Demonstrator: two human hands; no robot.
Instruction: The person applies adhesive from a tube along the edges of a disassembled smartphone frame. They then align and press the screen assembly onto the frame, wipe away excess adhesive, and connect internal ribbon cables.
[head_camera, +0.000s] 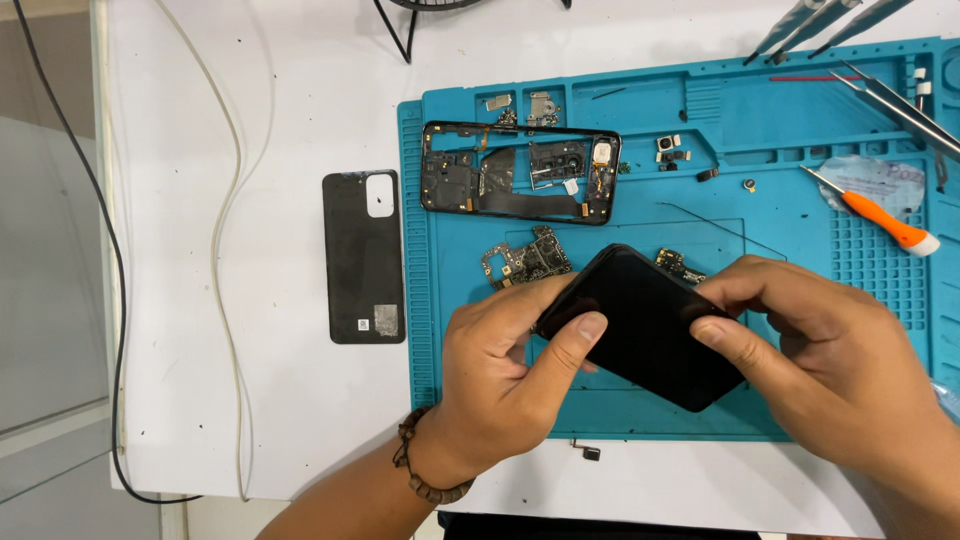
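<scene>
White table (250, 80), teal repair mat (780, 110), left hand (495, 380) and right hand (830, 360) grips clamped on black phone screen (650, 325)

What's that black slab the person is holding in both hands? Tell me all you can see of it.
The black phone screen panel is a flat, glossy, rounded-corner rectangle, dark and unlit. It is held tilted diagonally above the blue work mat. The left hand grips its lower-left edge, thumb on the face; the right hand pinches its right edge.
</scene>
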